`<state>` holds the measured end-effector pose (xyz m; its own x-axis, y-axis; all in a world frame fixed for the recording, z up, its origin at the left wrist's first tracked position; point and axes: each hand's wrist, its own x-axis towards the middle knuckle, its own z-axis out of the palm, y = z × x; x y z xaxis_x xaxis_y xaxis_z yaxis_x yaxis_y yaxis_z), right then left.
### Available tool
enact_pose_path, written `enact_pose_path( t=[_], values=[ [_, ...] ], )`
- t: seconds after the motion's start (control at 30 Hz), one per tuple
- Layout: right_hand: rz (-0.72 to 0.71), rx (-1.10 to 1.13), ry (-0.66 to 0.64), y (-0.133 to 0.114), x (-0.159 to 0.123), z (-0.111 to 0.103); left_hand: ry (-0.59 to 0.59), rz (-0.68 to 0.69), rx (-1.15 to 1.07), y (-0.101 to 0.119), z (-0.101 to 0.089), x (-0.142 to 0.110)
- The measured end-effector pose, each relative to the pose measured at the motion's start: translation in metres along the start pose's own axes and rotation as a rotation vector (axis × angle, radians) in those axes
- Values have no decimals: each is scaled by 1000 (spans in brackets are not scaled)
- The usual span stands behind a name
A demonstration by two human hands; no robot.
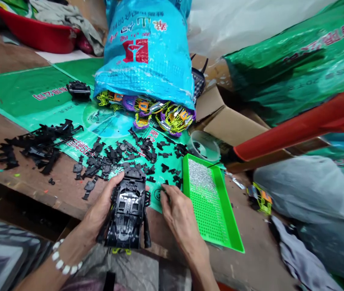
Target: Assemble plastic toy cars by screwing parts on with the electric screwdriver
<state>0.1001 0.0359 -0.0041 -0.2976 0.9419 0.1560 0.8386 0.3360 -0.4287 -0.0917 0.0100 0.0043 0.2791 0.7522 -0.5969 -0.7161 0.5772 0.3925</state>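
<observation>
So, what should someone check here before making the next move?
1. Left hand has a grip on the black plastic vehicle-shaped piece: ok, gripped along its side.
2. Right hand holds nothing small: cannot tell, its fingertips are partly hidden.
3. Small flat black plastic parts sorted: not ok, they lie scattered beyond the hands.
4. Bright green perforated plastic tray beside the right hand: ok.
5. Tiny silvery pieces in the tray: ok, mostly gathered at its far end.
6. Long red bar with a dark tip apart from both hands: ok.
</observation>
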Motion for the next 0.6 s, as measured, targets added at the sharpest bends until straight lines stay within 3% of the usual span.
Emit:
enact_pose_path(
  t=[0.2,0.33,0.6],
  values=[
    [15,-91,-66,-8,36,14,-8,27,-73,2,5,0],
    [12,-96,-61,-5,41,19,27,60,-60,2,5,-1],
    [21,-92,-56,4,25,-21,8,46,-89,3,5,-3]
  ],
)
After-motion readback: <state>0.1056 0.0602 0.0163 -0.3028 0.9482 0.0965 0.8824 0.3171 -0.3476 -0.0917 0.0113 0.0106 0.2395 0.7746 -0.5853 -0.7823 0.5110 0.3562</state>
